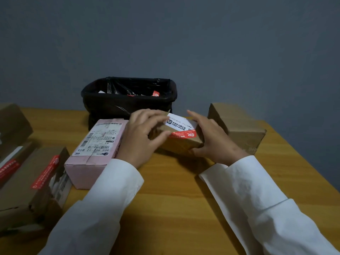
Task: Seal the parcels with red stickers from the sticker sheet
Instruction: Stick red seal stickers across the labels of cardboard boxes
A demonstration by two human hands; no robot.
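- A small brown parcel (181, 138) sits near the middle of the wooden tabletop (174, 190), tilted, with its near edge raised.
- A white printed label lies on the parcel's top, and a red sticker (183, 134) runs along its front top edge.
- The left hand (142, 136) rests on the left end of the parcel, fingers curled over the top and the thumb pressed against the front beside the sticker.
- The right hand (211, 139) holds the right end of the parcel, fingers spread along the far side and the thumb under the near corner.
- Both hands are clamped on the parcel from opposite ends.
- A pink box (95, 151) with a barcode label lies just left of the parcel, partly behind the left hand.
- Further left of the parcel lie brown boxes (35, 181) that carry red sticker strips.
- A plain brown box (237, 126) stands just right of the parcel, behind the right hand.
- A bin lined with a black bag (128, 98) stands behind the parcel against the grey wall; red scraps show inside it.
- White sleeves (257, 199) cover both arms.
- I cannot tell where the sticker sheet is.
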